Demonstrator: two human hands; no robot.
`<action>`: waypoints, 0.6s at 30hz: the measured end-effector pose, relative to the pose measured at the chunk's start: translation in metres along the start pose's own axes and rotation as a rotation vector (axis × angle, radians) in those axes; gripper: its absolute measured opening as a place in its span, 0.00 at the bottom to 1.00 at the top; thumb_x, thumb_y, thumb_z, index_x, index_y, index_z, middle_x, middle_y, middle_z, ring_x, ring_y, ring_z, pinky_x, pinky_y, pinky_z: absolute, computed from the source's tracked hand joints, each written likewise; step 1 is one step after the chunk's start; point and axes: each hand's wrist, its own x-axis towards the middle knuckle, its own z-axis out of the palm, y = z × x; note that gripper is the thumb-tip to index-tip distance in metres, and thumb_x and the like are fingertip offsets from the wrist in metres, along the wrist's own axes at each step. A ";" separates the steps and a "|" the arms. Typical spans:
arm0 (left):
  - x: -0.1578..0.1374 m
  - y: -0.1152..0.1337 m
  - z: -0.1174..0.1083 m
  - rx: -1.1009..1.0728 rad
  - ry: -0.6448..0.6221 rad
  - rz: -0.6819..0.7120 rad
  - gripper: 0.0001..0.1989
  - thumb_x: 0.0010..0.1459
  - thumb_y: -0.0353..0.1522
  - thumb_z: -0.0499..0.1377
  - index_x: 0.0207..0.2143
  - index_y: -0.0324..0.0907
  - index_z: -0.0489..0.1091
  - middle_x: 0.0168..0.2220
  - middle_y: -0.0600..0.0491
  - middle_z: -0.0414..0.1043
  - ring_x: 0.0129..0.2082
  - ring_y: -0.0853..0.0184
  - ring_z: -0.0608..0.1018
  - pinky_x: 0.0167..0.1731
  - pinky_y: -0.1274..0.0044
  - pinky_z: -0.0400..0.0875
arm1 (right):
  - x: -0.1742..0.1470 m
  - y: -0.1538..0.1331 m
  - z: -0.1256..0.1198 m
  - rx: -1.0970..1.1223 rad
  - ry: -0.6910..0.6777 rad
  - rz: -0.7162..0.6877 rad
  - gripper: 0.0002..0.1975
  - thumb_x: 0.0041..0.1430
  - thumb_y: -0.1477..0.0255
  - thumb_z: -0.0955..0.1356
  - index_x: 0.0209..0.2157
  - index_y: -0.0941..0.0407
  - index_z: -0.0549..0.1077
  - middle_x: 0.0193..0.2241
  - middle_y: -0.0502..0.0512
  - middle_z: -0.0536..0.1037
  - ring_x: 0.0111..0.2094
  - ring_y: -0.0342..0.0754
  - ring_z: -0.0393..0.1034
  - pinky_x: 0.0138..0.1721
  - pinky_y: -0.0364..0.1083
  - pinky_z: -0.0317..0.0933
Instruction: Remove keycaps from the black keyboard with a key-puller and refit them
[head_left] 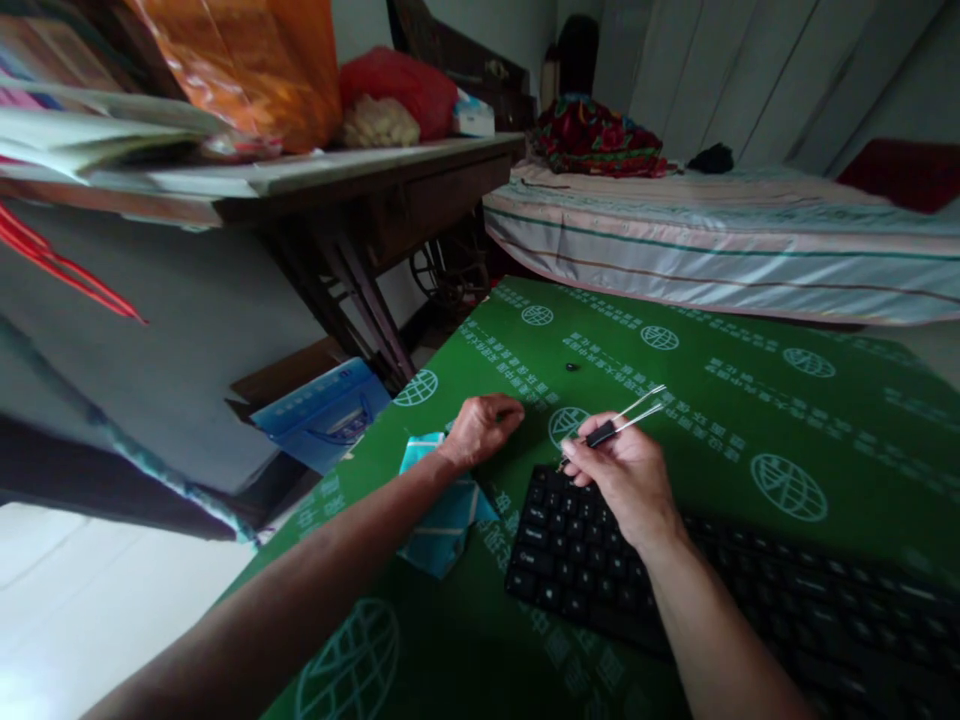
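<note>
Between the thumb and fingers of my right hand [626, 470] is a wire keycap puller [601, 433] with a black grip; its pale wire prongs point away to the upper right. Its other tip is over the upper left corner of a black keyboard [551, 570], which my right forearm crosses. My left hand [486, 430] lies on the green tabletop [480, 370] with its fingers curled in; their undersides are hidden. Under my left wrist is a turquoise cloth [442, 530] with pale lines. A small dark piece [571, 367] sits on the tabletop beyond both hands.
At the left stands an old sewing-machine table [360, 180] bearing an orange bag [255, 70], a red bag [409, 85] and papers. A blue box [322, 415] is low beside the green table's left edge. Behind is a bed [720, 240] with a striped sheet.
</note>
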 end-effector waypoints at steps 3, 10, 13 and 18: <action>-0.029 0.003 -0.002 0.015 0.070 -0.046 0.10 0.55 0.34 0.54 0.31 0.41 0.74 0.33 0.51 0.77 0.33 0.66 0.77 0.37 0.75 0.71 | -0.001 -0.010 -0.007 -0.096 -0.076 0.024 0.14 0.44 0.67 0.74 0.31 0.57 0.68 0.22 0.46 0.72 0.20 0.41 0.70 0.19 0.39 0.64; -0.053 0.017 -0.014 -0.025 0.143 -0.155 0.10 0.53 0.34 0.55 0.29 0.41 0.75 0.28 0.53 0.77 0.29 0.67 0.77 0.31 0.77 0.70 | 0.001 -0.016 -0.022 -0.181 -0.130 0.035 0.15 0.44 0.64 0.74 0.31 0.58 0.70 0.21 0.48 0.74 0.21 0.42 0.70 0.21 0.41 0.66; -0.033 0.027 -0.014 -0.056 0.145 -0.172 0.11 0.54 0.35 0.55 0.27 0.40 0.75 0.22 0.55 0.74 0.22 0.69 0.75 0.23 0.79 0.67 | 0.003 -0.014 -0.027 -0.213 -0.147 0.060 0.17 0.44 0.61 0.74 0.31 0.59 0.72 0.21 0.50 0.75 0.21 0.44 0.71 0.22 0.42 0.67; -0.017 0.040 -0.001 -0.060 0.168 -0.120 0.09 0.54 0.32 0.55 0.30 0.41 0.74 0.28 0.54 0.77 0.29 0.69 0.77 0.31 0.77 0.71 | 0.004 -0.012 -0.031 -0.212 -0.104 0.051 0.19 0.45 0.60 0.74 0.32 0.59 0.72 0.23 0.53 0.77 0.22 0.44 0.72 0.22 0.42 0.69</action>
